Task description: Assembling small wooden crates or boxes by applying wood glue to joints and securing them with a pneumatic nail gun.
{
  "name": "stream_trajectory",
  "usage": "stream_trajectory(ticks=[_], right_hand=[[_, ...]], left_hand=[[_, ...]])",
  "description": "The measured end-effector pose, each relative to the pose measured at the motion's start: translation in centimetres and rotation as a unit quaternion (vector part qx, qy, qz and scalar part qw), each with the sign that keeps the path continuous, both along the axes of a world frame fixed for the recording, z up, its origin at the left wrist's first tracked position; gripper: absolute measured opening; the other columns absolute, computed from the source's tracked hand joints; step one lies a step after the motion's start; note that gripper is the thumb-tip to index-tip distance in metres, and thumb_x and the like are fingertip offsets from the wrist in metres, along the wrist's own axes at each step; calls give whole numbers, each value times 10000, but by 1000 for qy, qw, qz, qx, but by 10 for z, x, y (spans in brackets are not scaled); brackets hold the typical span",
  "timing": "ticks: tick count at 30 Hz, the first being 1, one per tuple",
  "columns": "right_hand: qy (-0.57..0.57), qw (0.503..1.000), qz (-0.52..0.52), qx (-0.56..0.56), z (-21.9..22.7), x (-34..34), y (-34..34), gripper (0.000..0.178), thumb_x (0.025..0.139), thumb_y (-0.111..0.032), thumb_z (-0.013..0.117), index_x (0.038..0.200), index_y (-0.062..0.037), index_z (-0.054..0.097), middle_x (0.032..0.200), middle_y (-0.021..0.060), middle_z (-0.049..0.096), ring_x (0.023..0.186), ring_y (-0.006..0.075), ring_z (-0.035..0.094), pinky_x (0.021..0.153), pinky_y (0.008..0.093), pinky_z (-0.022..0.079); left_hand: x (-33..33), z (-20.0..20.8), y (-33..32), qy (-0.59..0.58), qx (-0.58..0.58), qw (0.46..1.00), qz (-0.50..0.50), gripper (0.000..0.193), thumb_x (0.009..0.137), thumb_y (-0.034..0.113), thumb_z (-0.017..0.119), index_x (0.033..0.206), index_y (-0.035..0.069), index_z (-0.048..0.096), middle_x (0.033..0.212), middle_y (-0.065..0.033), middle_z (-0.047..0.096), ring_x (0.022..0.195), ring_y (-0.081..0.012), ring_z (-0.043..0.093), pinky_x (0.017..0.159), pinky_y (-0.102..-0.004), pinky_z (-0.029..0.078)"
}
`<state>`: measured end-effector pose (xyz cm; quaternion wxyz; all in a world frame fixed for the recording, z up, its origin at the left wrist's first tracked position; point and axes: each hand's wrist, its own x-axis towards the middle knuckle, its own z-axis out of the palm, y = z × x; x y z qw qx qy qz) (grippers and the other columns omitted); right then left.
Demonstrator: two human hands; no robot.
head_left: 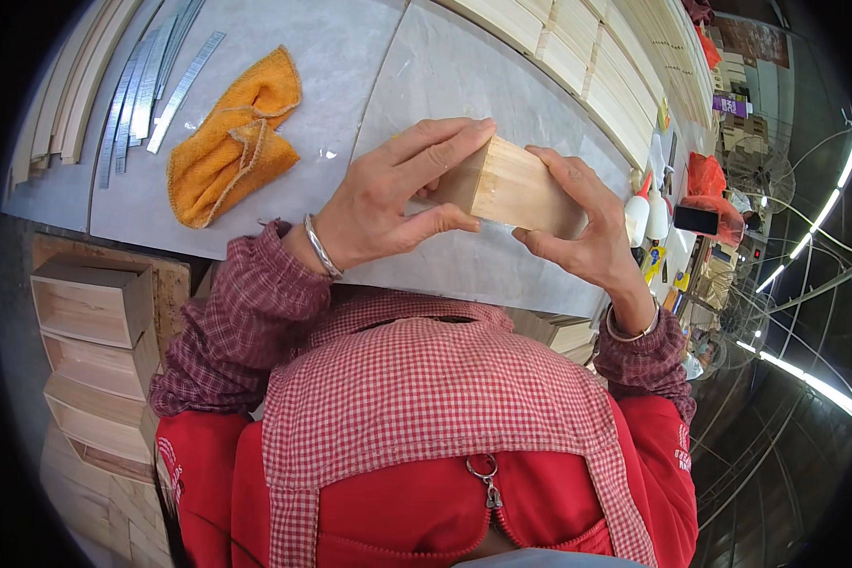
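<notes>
Between my two hands, over the grey tabletop, is a small pale wooden box, tilted. My left hand grips its left end, fingers along the upper edge and thumb near the lower corner. My right hand holds the opposite end, with its thumb below and the index finger on top. The inside of the box and its far side are hidden from view. An orange cloth lies crumpled on the table to the left of my left hand.
Strips of metal staples lie at the far left beside long wooden slats. Rows of wooden pieces line the table's far edge. White glue bottles stand at right. Open wooden boxes are stacked below on the left.
</notes>
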<state>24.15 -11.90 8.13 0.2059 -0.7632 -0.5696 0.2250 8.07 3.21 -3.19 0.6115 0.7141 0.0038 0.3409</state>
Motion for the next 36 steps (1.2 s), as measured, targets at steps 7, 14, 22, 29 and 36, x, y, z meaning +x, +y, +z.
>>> stream_trajectory(ticks=[7,14,22,29,36], right_hand=[[-12,1000,19,-6,0,2,-2,790,569,-21,763,1309,-126,509,1184,110,611,968,240,576,859,325,460],[-18,1000,2,-13,2,-2,0,754,579,-40,763,1291,-103,524,1146,106,619,942,232,578,839,313,462],[-16,999,-31,-19,6,-9,3,663,605,-120,748,1240,-83,561,983,75,619,843,213,558,867,319,403],[-27,999,-23,-1,3,-6,0,652,619,-139,742,1241,-83,557,971,73,617,840,215,558,874,322,396],[-66,998,-6,-2,4,-7,-4,683,639,-144,744,1282,-73,526,1098,102,601,931,245,552,869,326,413]], left_hand=[[-2,-3,-10,7,16,999,40,715,719,237,779,1349,82,478,1318,-98,488,936,-148,564,697,-218,488],[1,6,-16,15,57,996,63,761,762,405,730,1371,56,436,1305,-131,478,936,-179,567,707,-249,500],[21,-3,-41,34,186,950,248,824,802,559,611,1358,-8,395,1226,-194,495,938,-267,594,727,-292,534],[25,-5,-44,42,194,940,278,749,853,511,574,1344,-27,397,1203,-198,499,910,-266,601,683,-297,539],[27,-6,-44,34,202,937,281,705,865,473,570,1328,-33,409,1188,-199,505,890,-262,607,676,-291,539]])
